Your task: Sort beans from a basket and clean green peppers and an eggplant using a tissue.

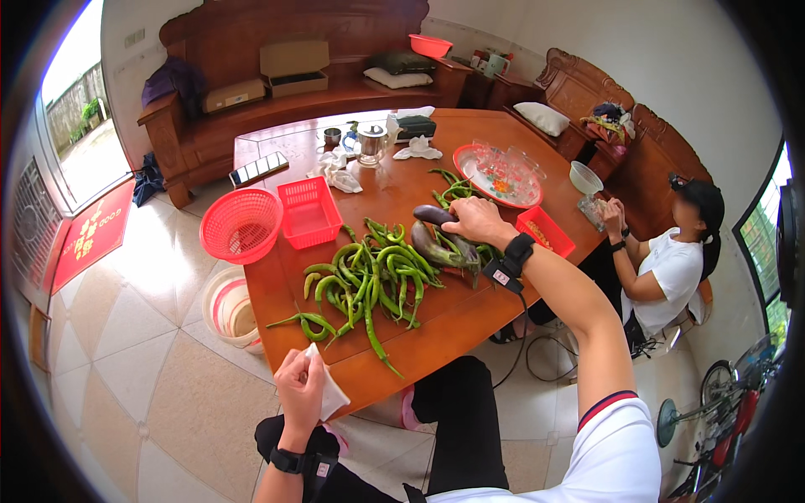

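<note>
My left hand (299,387) is closed around a crumpled white tissue (333,394) at the table's near left corner. Reaching across the table, my right hand (480,221) has its fingers curled on the end of a dark purple eggplant (433,215). More eggplants (433,250), paler and mottled, lie just below that hand. To their left spreads a loose heap of long green peppers (369,281), some hanging toward the near edge. Beyond my right hand, a few more green peppers (455,186) lie beside a red-rimmed round tray (528,199).
A round red basket (241,226) and a square red basket (309,214) stand at the table's left edge. A small red tray (545,233) sits right of my wrist. A glass teapot (371,144) stands farther back. Another person (667,260) sits at the right; a bucket (232,310) stands left.
</note>
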`<state>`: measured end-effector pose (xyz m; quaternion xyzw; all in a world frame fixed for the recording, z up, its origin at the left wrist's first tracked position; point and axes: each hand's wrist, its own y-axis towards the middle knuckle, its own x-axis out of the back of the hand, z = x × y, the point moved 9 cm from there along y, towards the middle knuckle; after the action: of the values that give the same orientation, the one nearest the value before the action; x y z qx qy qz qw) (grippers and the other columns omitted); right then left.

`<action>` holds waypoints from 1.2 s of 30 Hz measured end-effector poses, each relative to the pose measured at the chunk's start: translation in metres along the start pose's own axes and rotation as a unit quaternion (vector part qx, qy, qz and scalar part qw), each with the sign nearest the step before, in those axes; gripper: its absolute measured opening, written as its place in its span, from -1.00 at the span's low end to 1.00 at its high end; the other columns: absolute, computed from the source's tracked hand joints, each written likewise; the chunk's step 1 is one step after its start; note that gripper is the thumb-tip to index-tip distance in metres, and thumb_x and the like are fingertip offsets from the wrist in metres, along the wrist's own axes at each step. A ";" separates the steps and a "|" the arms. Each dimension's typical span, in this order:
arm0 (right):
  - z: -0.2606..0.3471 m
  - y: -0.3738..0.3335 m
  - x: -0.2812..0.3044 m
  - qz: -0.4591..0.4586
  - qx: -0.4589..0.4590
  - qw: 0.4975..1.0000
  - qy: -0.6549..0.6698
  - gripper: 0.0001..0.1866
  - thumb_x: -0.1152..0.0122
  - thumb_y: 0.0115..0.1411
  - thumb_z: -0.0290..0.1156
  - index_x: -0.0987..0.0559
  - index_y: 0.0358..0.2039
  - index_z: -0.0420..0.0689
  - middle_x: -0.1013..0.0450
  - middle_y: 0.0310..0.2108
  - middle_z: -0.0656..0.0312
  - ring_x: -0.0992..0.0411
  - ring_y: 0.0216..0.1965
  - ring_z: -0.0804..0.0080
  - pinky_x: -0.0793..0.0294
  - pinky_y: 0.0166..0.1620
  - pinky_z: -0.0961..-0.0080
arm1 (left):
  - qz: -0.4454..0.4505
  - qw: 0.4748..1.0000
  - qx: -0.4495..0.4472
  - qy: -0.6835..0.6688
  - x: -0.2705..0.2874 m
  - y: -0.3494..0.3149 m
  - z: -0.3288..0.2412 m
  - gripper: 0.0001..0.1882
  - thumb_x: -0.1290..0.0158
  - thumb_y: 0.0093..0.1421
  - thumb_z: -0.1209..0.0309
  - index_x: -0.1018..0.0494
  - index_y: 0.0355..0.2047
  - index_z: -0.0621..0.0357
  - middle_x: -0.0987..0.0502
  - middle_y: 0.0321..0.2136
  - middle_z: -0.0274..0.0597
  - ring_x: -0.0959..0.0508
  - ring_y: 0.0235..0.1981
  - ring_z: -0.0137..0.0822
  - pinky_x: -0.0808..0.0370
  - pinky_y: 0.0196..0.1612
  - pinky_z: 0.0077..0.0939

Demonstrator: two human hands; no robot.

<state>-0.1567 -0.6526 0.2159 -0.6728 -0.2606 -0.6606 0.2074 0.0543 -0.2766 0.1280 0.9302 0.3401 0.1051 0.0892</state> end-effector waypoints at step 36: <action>0.135 0.006 -0.055 0.040 0.162 0.985 -0.031 -0.60 -0.07 0.25 -0.14 -0.71 -0.29 -0.22 -0.58 -0.14 0.06 -0.42 0.06 0.06 -0.16 0.18 -0.10 | 0.146 0.969 0.027 0.200 -0.068 0.113 0.025 -0.31 -0.25 0.17 0.21 -0.33 0.21 0.35 -0.58 -0.05 0.28 -0.57 0.04 0.18 -0.50 0.10 -0.14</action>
<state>-0.0469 -0.5773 0.1558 -0.6604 -0.3437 -0.5795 0.3317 0.0795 -0.4082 0.1215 0.9320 0.2145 0.2915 -0.0223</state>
